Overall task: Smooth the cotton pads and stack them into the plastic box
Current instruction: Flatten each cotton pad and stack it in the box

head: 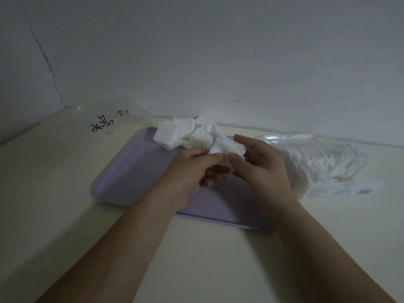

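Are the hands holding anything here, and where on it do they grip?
One crumpled cotton pad, over the purple tray. The left hand pinches its left edge; the right hand grips its right edge, thumb in front.

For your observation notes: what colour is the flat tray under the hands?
It is a pale lilac flat tray, seen in the head view.

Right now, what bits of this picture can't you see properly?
Head view:
The lower part of the cotton pad is hidden by the left hand and right hand pinching it.
The middle of the tray is under both hands.
The label on the plastic box is too blurred to read.
The pile of pads overlaps, so no count.
The black writing is too small to read.
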`<action>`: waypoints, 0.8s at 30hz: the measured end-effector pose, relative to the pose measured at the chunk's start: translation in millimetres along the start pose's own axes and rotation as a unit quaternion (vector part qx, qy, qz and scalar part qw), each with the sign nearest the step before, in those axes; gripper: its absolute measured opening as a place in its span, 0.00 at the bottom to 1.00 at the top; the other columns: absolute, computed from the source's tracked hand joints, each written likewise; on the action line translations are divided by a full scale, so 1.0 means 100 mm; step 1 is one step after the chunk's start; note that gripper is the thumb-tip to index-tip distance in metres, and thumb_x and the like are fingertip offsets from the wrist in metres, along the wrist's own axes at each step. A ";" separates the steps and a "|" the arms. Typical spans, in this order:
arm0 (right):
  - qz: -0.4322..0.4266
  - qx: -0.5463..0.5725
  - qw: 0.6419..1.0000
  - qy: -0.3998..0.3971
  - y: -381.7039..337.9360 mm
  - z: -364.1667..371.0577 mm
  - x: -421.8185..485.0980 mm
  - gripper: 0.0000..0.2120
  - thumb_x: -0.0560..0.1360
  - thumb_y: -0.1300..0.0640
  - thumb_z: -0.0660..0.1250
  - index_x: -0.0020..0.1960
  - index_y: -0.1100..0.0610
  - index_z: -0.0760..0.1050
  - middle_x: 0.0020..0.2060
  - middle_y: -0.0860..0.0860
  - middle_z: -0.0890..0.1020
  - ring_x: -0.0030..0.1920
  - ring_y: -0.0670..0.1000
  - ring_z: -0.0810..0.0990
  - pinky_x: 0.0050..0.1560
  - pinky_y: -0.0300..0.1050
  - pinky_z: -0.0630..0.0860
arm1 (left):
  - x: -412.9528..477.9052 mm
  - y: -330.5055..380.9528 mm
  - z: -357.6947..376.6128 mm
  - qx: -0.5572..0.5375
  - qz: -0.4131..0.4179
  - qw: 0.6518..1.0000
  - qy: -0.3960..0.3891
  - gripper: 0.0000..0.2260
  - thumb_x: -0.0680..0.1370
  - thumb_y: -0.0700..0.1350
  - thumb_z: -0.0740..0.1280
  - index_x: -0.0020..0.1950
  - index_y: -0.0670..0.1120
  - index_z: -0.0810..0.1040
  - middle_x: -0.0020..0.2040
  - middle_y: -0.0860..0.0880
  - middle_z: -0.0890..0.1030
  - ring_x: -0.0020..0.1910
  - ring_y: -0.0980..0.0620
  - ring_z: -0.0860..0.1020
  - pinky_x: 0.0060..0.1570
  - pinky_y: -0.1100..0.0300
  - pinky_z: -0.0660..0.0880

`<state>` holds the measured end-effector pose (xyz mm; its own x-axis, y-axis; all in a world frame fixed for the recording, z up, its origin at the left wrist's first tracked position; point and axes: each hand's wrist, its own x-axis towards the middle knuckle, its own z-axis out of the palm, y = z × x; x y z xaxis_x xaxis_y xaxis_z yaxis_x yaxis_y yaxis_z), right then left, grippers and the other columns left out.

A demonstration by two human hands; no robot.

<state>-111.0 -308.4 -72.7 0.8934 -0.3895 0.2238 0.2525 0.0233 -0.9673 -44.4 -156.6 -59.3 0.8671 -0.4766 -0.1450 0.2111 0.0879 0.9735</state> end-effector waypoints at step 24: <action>0.066 0.072 0.995 0.007 0.03 -0.07 0.07 0.17 0.78 0.68 0.71 0.65 0.58 0.81 0.54 0.61 0.87 0.55 0.60 0.86 0.57 0.58 0.83 | 0.01 -0.01 -0.01 0.117 0.113 0.984 0.074 0.03 0.81 0.41 0.71 0.47 0.44 0.81 0.37 0.47 0.81 0.32 0.57 0.76 0.32 0.65 0.72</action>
<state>-106.9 -317.5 -75.2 0.9176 -0.3864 0.0929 0.1842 0.2065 -0.9610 -43.2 -156.8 -60.3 0.9396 -0.3346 0.0721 -0.0887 -0.0346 0.9955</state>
